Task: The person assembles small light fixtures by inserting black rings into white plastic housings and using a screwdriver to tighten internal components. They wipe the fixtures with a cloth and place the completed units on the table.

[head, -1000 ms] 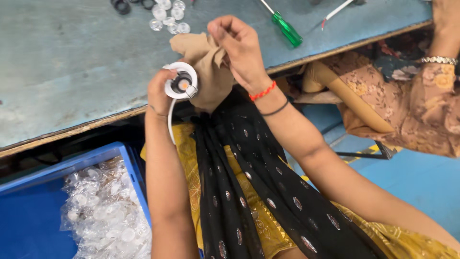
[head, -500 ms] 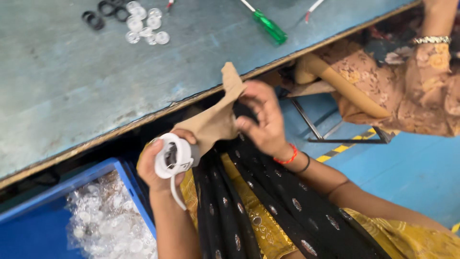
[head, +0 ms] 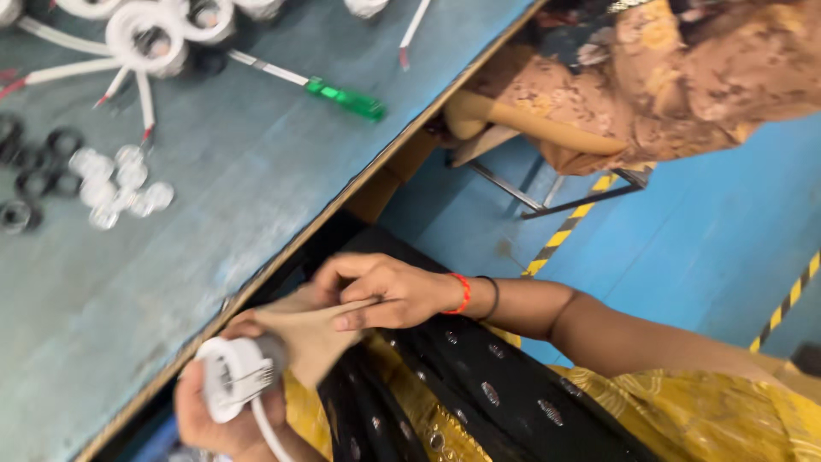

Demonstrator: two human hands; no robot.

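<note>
**A:** White round lamp fitting [head: 233,376], low at the left of the view: is it sitting in the left hand [head: 224,409]?

**B:** It is. The left hand is cupping it from underneath, fingers curling closed round its body, and a white cable [head: 269,432] is trailing down from it past the palm. The fitting is hanging below the table edge [head: 342,192], over the person's lap.

**A:** And the right hand [head: 385,289]?

**B:** It is pinching a tan cloth [head: 312,338]. Thumb and fingers are pressing together on the cloth's upper edge, so the hand is nearly closed, with the forefinger lying flat along the fold. A red band [head: 463,293] and a dark one are circling the wrist.

**A:** Is the cloth touching the fitting?

**B:** Yes, its lower end is lying against the side of the fitting. The picture is blurring there, so I cannot tell how far round it is wrapping.

**A:** What is lying on the table?

**B:** A green-handled screwdriver [head: 342,97] is lying near the edge, tip pointing away to the left. Further left, a cluster of small clear discs [head: 115,184] is sitting beside some black rings [head: 34,162]. More white fittings [head: 154,34] with cables are crowding the far corner.

**A:** Anyone else about?

**B:** A second person in a brown patterned garment [head: 684,77] is sitting at the upper right, on a stool over the blue floor [head: 701,248] with its yellow-and-black striped line [head: 564,231].
</note>
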